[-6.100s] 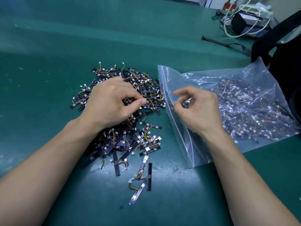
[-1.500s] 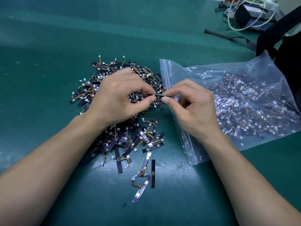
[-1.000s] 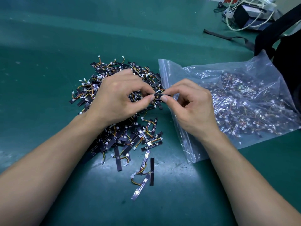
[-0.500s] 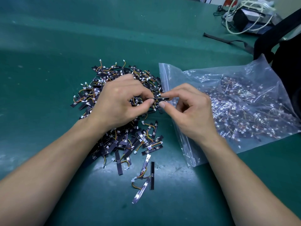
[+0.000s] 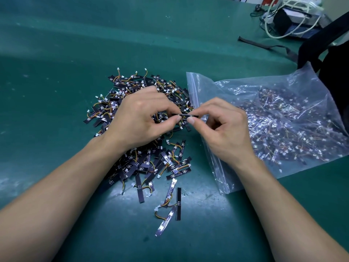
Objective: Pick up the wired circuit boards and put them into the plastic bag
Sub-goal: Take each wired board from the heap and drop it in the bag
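Observation:
A heap of small black wired circuit boards [image 5: 143, 163] lies on the green table mat, with a few loose ones [image 5: 178, 203] nearer me. To its right a clear zip plastic bag [image 5: 294, 118] lies flat, holding many boards, its mouth facing the heap. My left hand [image 5: 139, 118] and my right hand [image 5: 224, 127] are above the heap's right edge. Both pinch the same thin black board [image 5: 186, 115], held level between thumbs and forefingers just left of the bag's mouth.
The green mat [image 5: 56, 91] spreads wide to the left and back. At the far right stand a black bag [image 5: 336, 59] with a strap [image 5: 264, 45], and a box with white cables [image 5: 294, 17].
Six seconds ago my hands were apart, the left on the heap, the right at the bag's mouth. They then met on one board and have kept pinching it, with barely any shift.

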`<state>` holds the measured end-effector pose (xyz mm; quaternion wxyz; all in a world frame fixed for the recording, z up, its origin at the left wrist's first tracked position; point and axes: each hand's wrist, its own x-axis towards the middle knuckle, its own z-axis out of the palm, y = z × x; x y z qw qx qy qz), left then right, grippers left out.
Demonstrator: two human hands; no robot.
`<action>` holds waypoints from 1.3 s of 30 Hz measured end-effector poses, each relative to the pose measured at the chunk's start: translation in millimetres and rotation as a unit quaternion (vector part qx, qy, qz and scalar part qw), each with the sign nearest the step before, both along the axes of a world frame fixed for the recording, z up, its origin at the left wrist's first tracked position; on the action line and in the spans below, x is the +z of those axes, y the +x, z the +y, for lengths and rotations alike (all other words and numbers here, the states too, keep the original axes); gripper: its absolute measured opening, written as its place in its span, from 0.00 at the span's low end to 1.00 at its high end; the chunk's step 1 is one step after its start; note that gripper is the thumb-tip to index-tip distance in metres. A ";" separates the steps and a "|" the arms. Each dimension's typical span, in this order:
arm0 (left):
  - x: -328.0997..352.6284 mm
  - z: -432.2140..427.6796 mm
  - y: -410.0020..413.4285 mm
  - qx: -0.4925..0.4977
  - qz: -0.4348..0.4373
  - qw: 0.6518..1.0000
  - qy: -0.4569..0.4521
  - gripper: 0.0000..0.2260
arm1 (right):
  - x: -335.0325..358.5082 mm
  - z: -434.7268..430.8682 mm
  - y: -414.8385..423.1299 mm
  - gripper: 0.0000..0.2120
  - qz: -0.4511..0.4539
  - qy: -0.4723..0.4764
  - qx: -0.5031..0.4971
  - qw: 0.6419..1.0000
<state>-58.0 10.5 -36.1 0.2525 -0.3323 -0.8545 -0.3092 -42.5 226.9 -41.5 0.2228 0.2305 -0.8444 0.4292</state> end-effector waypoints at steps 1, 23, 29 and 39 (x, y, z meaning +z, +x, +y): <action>-0.4 0.1 -0.2 -0.001 0.002 1.000 -0.003 0.03 | -0.2 -0.1 0.1 0.05 -0.003 -0.001 0.000 1.000; -0.6 -0.9 -0.9 0.001 0.000 1.000 -0.006 0.03 | -0.9 -1.0 -0.2 0.04 -0.016 0.002 -0.007 1.000; -1.2 -0.1 -0.9 0.006 0.001 1.000 -0.008 0.03 | -1.4 -0.1 -0.9 0.07 -0.020 -0.001 -0.010 1.000; 0.3 -0.1 -0.2 0.004 -0.008 1.000 -0.006 0.04 | 0.2 1.0 -1.3 0.03 -0.012 0.014 -0.010 1.000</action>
